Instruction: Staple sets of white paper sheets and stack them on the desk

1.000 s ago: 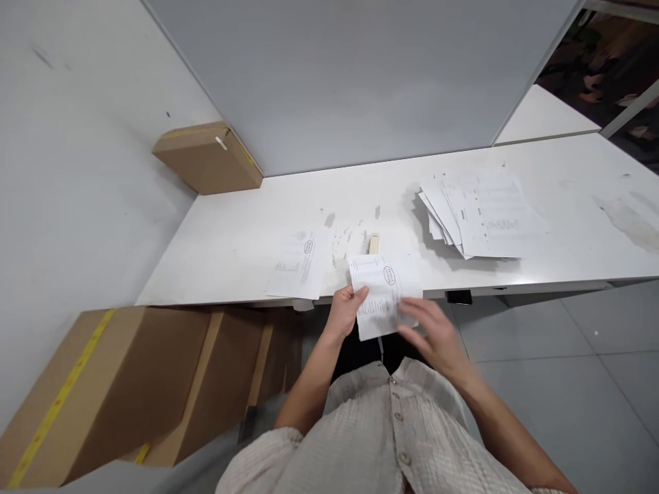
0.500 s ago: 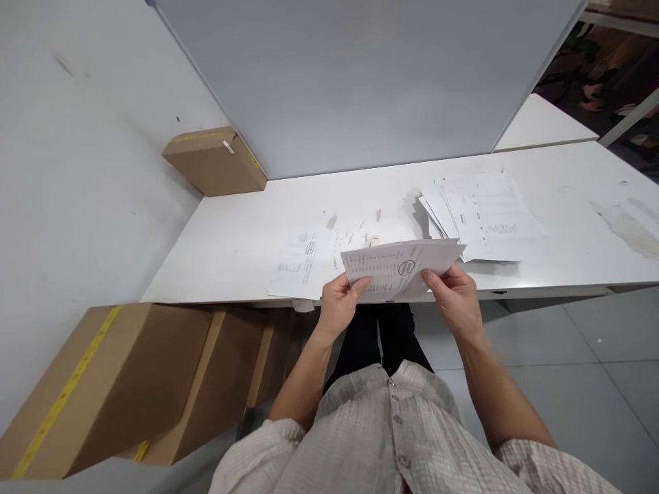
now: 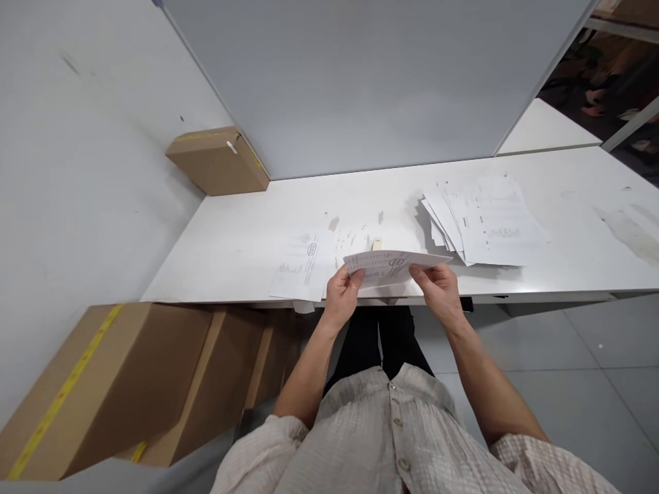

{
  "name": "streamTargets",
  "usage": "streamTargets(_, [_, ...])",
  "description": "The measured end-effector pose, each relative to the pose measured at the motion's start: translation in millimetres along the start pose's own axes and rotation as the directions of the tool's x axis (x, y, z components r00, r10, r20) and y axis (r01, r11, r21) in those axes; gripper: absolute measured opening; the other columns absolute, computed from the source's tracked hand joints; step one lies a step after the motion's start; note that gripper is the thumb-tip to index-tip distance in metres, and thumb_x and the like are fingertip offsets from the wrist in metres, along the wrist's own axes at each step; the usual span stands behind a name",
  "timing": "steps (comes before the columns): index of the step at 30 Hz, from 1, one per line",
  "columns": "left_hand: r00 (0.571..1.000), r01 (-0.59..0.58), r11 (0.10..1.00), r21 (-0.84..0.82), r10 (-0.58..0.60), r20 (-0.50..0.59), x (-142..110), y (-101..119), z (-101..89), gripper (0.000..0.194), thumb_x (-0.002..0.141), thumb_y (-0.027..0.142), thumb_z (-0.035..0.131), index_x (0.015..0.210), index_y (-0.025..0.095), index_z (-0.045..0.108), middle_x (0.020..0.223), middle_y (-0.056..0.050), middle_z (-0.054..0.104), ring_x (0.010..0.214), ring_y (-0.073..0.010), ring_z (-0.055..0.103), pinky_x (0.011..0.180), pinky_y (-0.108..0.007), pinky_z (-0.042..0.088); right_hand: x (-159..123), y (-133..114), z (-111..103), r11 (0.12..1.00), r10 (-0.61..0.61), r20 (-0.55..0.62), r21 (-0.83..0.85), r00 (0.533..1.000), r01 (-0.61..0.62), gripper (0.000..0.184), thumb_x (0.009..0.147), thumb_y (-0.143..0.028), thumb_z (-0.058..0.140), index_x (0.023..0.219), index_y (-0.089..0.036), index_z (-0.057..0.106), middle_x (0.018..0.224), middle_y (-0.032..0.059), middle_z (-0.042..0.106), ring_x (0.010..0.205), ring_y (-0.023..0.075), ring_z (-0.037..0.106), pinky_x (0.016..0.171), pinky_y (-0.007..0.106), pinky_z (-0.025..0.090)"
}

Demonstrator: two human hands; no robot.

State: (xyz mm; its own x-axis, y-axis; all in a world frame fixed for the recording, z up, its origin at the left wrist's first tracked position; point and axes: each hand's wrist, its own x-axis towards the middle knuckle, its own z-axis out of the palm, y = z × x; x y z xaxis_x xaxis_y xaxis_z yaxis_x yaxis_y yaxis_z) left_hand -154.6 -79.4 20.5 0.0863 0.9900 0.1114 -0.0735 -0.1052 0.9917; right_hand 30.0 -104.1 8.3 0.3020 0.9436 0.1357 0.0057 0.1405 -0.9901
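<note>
A printed paper stack (image 3: 381, 269) with a round stamp is stretched between my two hands, over the front edge of the white table. My left hand (image 3: 342, 296) pinches its left end, thumb on top. At the right end my right hand (image 3: 437, 288) grips it the same way, with the fingers hidden underneath. How many sheets it holds I cannot tell. Left of my hands a stamped sheet (image 3: 303, 267) lies flat on the table. Just beyond the held papers is a small cream-coloured block (image 3: 377, 243). To the right lies a loose, fanned pile of printed papers (image 3: 489, 223).
A cardboard box (image 3: 219, 165) stands at the table's back left corner, against the wall. Larger cardboard boxes (image 3: 66, 391) with yellow tape stand on the floor at the left. A grey upright panel (image 3: 381, 89) rises along the back of the white table (image 3: 231, 240).
Both hands still hold the papers, which now tilt flatter and show less of their face. My right hand has moved a little left, closer to my left hand.
</note>
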Motion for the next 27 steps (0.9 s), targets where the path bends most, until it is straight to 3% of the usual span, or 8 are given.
streamTargets(5, [1.0,-0.022,0.998,0.059,0.021,0.01,-4.3,5.5,-3.5,0.033,0.081,0.043,0.058,0.102,0.019,0.067,0.098,-0.006,0.07,0.1,-0.0226,0.061,0.091,-0.035,0.047,-3.4,-8.8,-3.6,0.999,-0.022,0.045,-0.028,0.999,0.024,0.022,0.079,-0.039,0.062,0.094,-0.023,0.064,0.092,0.0029,0.069,0.091,0.022,0.063,0.082,0.037,0.048])
streamTargets(10, [0.999,0.046,0.996,0.075,-0.048,0.023,-23.5,7.7,-11.1,0.033,0.08,0.042,0.06,0.1,0.017,0.067,0.096,-0.006,0.07,0.092,-0.0206,0.062,0.083,-0.031,0.05,-25.8,-8.8,-16.0,0.975,-0.003,0.075,-0.222,0.997,0.02,0.021,0.08,-0.041,0.06,0.088,-0.022,0.064,0.083,0.003,0.067,0.079,0.0214,0.061,0.069,0.032,0.048])
streamTargets(12, [0.986,0.161,0.986,0.052,-0.162,0.022,-33.7,-3.7,-12.8,0.034,0.077,0.044,0.062,0.096,0.016,0.068,0.091,-0.006,0.071,0.082,-0.0191,0.063,0.073,-0.03,0.051,-38.8,2.6,-19.8,0.962,0.075,0.069,-0.267,0.995,-0.054,0.022,0.08,-0.043,0.059,0.083,-0.021,0.064,0.076,0.0019,0.066,0.071,0.0193,0.059,0.062,0.029,0.046])
streamTargets(15, [0.934,0.343,0.939,0.032,-0.345,0.089,-47.5,-33.5,-15.9,0.039,0.076,0.048,0.062,0.092,0.013,0.067,0.081,-0.005,0.07,0.07,-0.0167,0.062,0.063,-0.028,0.048,-56.7,27.1,-21.9,0.933,0.24,0.064,-0.289,0.969,-0.212,0.027,0.078,-0.045,0.059,0.087,-0.02,0.064,0.077,0.0018,0.067,0.068,0.019,0.059,0.058,0.027,0.044])
streamTargets(19, [0.868,0.411,0.861,0.299,-0.47,0.16,-54.0,-61.1,-23.9,0.043,0.077,0.055,0.056,0.068,0.013,0.063,0.059,-0.002,0.062,0.052,-0.0137,0.055,0.051,-0.024,0.04,-68.8,49.8,-23.4,0.892,0.428,0.044,-0.18,0.903,-0.414,0.033,0.075,-0.045,0.061,0.093,-0.017,0.064,0.089,0.0054,0.07,0.076,0.0214,0.062,0.063,0.03,0.048])
streamTargets(21, [0.879,0.352,0.804,0.48,-0.46,0.126,-50.3,-59.6,-27.7,0.048,0.08,0.057,0.05,0.057,0.015,0.057,0.05,0.0,0.056,0.045,-0.0125,0.051,0.048,-0.024,0.037,-69.0,53.0,-25.7,0.874,0.483,0.048,-0.091,0.874,-0.478,0.035,0.074,-0.046,0.062,0.094,-0.017,0.064,0.091,0.0061,0.07,0.076,0.0212,0.063,0.063,0.031,0.049])
streamTargets(23, [0.917,0.267,0.756,0.597,-0.389,0.083,-43.3,-50.6,-29.6,0.048,0.081,0.055,0.047,0.054,0.017,0.055,0.048,0.001,0.054,0.044,-0.0121,0.05,0.05,-0.024,0.035,-66.7,53.0,-28.6,0.866,0.5,0.046,-0.019,0.865,-0.5,0.037,0.072,-0.046,0.064,0.096,-0.017,0.064,0.093,0.0058,0.071,0.076,0.0211,0.065,0.064,0.031,0.05])
streamTargets(27, [0.983,0.129,0.741,0.659,-0.185,0.016,-26.4,-32.1,-26.8,0.038,0.082,0.05,0.049,0.063,0.02,0.061,0.052,0.001,0.054,0.052,-0.0137,0.05,0.056,-0.025,0.035,-59.9,52.4,-32.8,0.863,0.503,0.026,0.036,0.864,-0.504,0.038,0.07,-0.045,0.067,0.097,-0.018,0.064,0.094,0.0059,0.071,0.079,0.0222,0.066,0.066,0.032,0.052])
